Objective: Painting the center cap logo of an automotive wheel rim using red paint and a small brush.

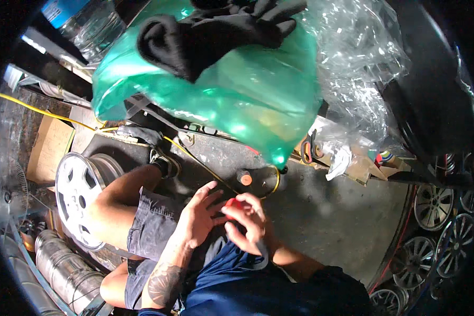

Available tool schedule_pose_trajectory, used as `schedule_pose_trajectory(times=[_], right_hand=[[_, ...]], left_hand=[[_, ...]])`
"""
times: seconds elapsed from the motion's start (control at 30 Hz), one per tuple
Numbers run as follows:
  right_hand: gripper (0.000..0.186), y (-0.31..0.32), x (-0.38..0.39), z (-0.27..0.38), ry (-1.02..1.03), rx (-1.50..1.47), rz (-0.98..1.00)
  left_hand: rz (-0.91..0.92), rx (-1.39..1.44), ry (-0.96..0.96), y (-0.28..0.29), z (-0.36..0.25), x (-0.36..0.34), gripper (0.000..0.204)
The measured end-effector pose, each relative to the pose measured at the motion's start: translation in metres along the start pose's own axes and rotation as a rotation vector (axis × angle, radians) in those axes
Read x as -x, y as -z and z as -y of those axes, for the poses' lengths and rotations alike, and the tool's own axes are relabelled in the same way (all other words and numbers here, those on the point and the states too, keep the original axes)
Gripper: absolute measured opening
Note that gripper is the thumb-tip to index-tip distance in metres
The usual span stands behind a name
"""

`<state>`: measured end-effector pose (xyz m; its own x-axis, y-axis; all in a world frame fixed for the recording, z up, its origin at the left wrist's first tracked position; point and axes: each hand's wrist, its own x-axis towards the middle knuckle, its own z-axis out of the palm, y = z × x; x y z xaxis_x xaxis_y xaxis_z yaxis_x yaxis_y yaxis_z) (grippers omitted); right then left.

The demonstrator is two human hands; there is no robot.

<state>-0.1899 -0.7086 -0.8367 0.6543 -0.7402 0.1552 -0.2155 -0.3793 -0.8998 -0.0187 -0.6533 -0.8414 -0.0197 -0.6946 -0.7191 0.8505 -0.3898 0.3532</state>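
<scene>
Above my lap, both hands are close together. My right hand has its fingers closed around a small red object, mostly covered, so its kind does not show. Beside it, my left hand is open, its fingers stretched toward the red object and its palm partly turned up. Whether the left fingertips touch that object, I cannot tell. A silver alloy wheel stands upright against my bent leg, apart from both hands.
A green plastic bag with black gloves on it lies ahead, beside transparent plastic wrap. A yellow cable crosses the floor near an orange-topped cylinder. Several alloy wheels are at right; steel drums at lower left.
</scene>
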Motion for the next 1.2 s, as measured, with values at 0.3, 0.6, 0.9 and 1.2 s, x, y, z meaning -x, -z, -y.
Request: schedule_pose_trajectory(times=[0.3, 0.6, 0.9, 1.2], right_hand=[[0.073, -0.005, 0.031, -0.214, -0.479, 0.375, 0.083], [0.061, -0.080, -0.002, -0.264, -0.473, 0.281, 0.170], [0.073, 0.000, -0.031, -0.272, -0.725, 0.516, 0.429], [0.070, -0.027, -0.033, -0.285, -0.860, 1.003, 0.884]], left_hand=[[0.214, -0.088, 0.123, 0.024, -0.035, 0.058, 0.026], [-0.202, 0.107, -0.849, 0.111, -0.104, 0.128, 0.030], [0.071, 0.504, -1.131, 0.175, -0.114, 0.150, 0.023], [0.235, 0.452, -1.012, 0.172, -0.108, 0.155, 0.035]])
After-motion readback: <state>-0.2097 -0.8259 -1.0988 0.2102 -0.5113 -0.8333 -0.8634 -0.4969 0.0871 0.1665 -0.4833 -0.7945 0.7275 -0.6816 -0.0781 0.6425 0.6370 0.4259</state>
